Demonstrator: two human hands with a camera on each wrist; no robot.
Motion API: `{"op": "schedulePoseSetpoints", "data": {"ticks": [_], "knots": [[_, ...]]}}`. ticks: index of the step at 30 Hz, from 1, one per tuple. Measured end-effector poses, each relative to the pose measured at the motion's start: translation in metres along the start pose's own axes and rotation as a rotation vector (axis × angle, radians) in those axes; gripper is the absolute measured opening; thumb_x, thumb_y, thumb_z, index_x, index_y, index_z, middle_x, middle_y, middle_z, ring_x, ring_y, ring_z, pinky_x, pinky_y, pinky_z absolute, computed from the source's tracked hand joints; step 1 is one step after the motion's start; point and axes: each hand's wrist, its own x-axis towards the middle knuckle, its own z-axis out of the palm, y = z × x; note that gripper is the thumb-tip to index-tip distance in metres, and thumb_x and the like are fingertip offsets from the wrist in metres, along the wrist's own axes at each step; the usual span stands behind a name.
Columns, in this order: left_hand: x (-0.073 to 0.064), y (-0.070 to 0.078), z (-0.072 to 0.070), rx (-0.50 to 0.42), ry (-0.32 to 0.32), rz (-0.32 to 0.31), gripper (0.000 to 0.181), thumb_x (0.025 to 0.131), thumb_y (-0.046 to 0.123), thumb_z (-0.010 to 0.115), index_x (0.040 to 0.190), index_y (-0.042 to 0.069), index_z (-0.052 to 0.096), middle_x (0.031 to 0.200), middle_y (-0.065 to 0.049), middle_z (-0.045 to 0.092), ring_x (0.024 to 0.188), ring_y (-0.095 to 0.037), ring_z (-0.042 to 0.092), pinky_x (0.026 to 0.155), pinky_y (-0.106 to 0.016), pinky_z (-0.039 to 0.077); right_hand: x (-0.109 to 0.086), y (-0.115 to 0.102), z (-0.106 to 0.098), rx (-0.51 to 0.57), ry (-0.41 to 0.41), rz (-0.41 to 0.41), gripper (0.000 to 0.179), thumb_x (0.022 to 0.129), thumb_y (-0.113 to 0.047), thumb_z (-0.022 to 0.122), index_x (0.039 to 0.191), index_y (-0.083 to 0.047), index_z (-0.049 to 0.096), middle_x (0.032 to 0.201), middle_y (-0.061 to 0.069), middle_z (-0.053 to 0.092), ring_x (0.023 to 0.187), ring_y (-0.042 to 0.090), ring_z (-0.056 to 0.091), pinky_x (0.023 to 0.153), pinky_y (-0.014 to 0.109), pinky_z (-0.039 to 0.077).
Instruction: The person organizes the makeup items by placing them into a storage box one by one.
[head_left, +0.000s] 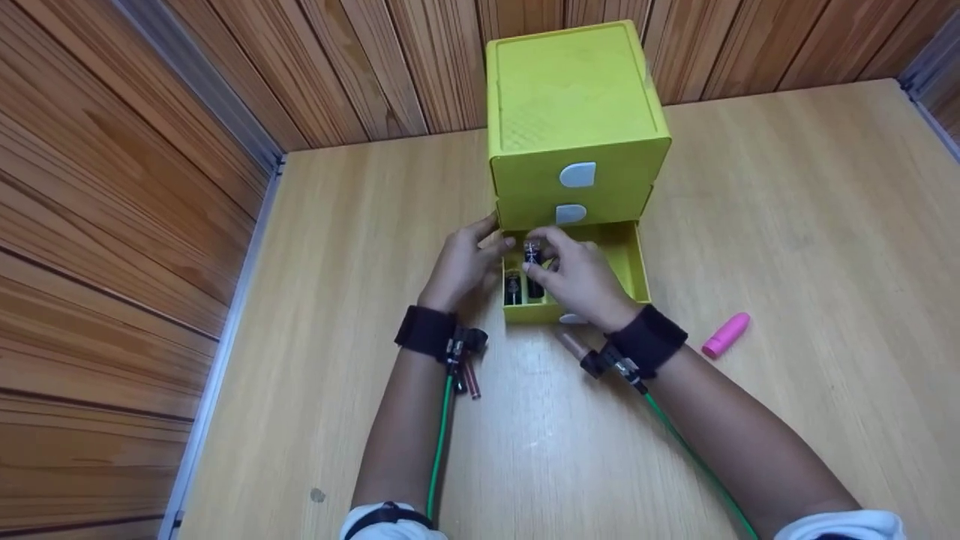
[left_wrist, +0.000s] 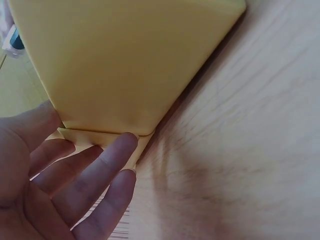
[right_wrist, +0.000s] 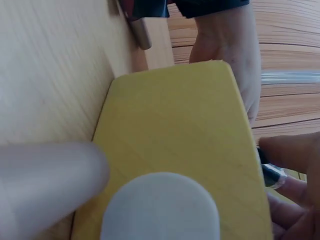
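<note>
My right hand (head_left: 583,276) pinches a small dark tube with a clear end (head_left: 533,259) over the left part of the pulled-out bottom drawer (head_left: 634,262). Beside it, a second dark tube (head_left: 513,289) stands in the drawer's left front corner. In the right wrist view the held tube (right_wrist: 272,175) shows partly behind the drawer front (right_wrist: 175,110). My left hand (head_left: 466,264) is at the drawer's left side. The left wrist view shows its thumb by the drawer wall (left_wrist: 125,60) and its fingers loosely extended near the cabinet corner.
The yellow-green drawer cabinet (head_left: 577,90) stands against the wood-panelled wall. A pink tube (head_left: 726,334) lies to the right on the table. A brownish tube (head_left: 574,345) lies before the drawer, and a dark red tube (head_left: 472,380) lies near my left wrist.
</note>
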Motion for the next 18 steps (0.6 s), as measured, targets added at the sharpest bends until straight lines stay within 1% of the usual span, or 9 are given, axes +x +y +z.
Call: {"op": "schedulePoseSetpoints", "data": {"ticks": [3,5,8,11,14,18], "knots": [[-0.002,-0.002,-0.003,0.016,0.013,0.009,0.061,0.093,0.036,0.065,0.147,0.020,0.042,0.149,0.003,0.043,0.138,-0.012,0.032,0.112,-0.032,0.028,0.005,-0.001,0.005,-0.026,-0.039,0.047,0.045,0.091,-0.025,0.070,0.132,-0.016,0.054,0.102,0.005,0.068,0.070,0.016,0.063,0.056,0.034,0.052],[-0.001,-0.001,-0.004,0.007,0.012,0.026,0.060,0.093,0.035,0.065,0.147,0.021,0.042,0.148,0.004,0.043,0.138,-0.010,0.032,0.112,-0.031,0.027,0.009,-0.002,0.005,-0.057,-0.057,0.063,0.045,0.091,-0.025,0.070,0.132,-0.016,0.055,0.099,0.005,0.068,0.068,0.017,0.062,0.056,0.034,0.051],[-0.001,0.000,-0.004,0.001,0.013,0.038,0.060,0.093,0.035,0.065,0.147,0.022,0.042,0.148,0.005,0.043,0.137,-0.008,0.032,0.112,-0.030,0.028,0.013,-0.001,0.006,-0.099,-0.094,0.069,0.044,0.091,-0.023,0.071,0.131,-0.014,0.055,0.091,0.003,0.067,0.061,0.018,0.060,0.052,0.034,0.050],[0.000,-0.001,-0.002,-0.010,-0.001,0.035,0.061,0.093,0.034,0.065,0.148,0.020,0.041,0.149,0.005,0.042,0.137,-0.007,0.032,0.111,-0.028,0.028,0.016,0.002,0.007,-0.137,-0.125,0.066,0.045,0.090,-0.021,0.071,0.131,-0.010,0.055,0.084,0.002,0.065,0.060,0.019,0.058,0.052,0.034,0.049],[-0.001,-0.001,-0.001,0.018,-0.005,0.032,0.062,0.093,0.036,0.065,0.148,0.020,0.041,0.148,0.005,0.042,0.136,-0.007,0.033,0.111,-0.028,0.028,0.016,0.005,0.009,-0.170,-0.159,0.068,0.045,0.091,-0.020,0.070,0.131,-0.008,0.055,0.082,0.003,0.063,0.060,0.019,0.058,0.053,0.034,0.048],[-0.003,-0.001,0.000,0.056,0.001,0.037,0.061,0.093,0.038,0.064,0.147,0.025,0.042,0.147,0.006,0.044,0.135,-0.008,0.036,0.111,-0.029,0.030,0.015,0.006,0.010,-0.206,-0.206,0.086,0.044,0.092,-0.020,0.068,0.132,-0.008,0.053,0.081,0.005,0.062,0.061,0.019,0.056,0.054,0.035,0.047]]}}
